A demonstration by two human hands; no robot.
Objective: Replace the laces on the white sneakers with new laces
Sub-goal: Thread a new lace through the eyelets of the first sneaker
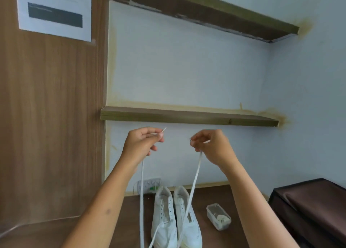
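Standing on a dark brown wooden tabletop [131, 206], the pair of white sneakers [175, 219] sits side by side with toes toward the camera and heels near the pale wall [187, 75]. Both hands are raised well above the shoes, level with the underside of a lower wooden shelf [187, 116]. The left hand [142, 143] pinches one end of a white lace [194, 184] between thumb and curled fingers, the tip poking out past the fingertips; the right hand [211, 146] pinches the other end the same way. The two strands hang down from the hands to the sneakers and run out of the bottom of the view. Just right of the shoes lies a small clear plastic container [218, 217] with something pale coiled inside. A dark brown box [310, 210] stands at the far right. A wall socket [149, 185] shows behind the heels. A second, higher shelf [206, 10] crosses the wall, and a sheet of paper [54, 10] hangs on the wood-grain panel [46, 116] at left.
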